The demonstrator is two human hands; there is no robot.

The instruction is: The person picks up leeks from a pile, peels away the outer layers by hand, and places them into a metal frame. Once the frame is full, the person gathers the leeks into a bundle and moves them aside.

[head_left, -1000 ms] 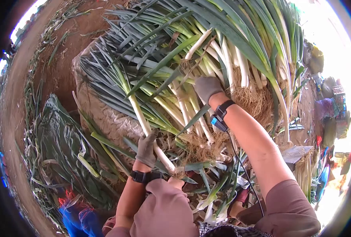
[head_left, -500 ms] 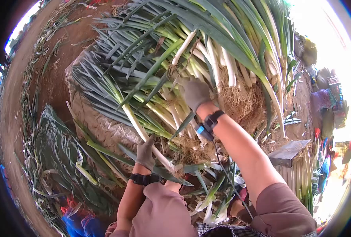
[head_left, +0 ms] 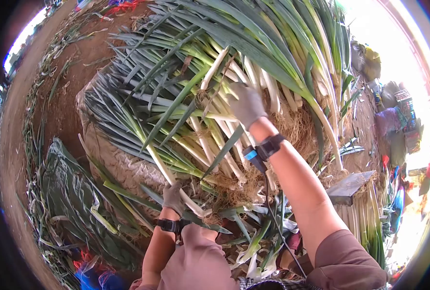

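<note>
No legible text, label, brand, number or sign appears in this view. The wrist bands [head_left: 269, 146] on the person's forearms show no readable marking, and the woven sack [head_left: 123, 164] beneath the leeks [head_left: 200, 96] carries no visible print. Objects at the right edge of the view are too small and overexposed for any lettering to be made out.

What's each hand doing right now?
Left hand: closed around the white shank of a leek.
Right hand: resting on the leek pile; grip cannot be told.
</note>
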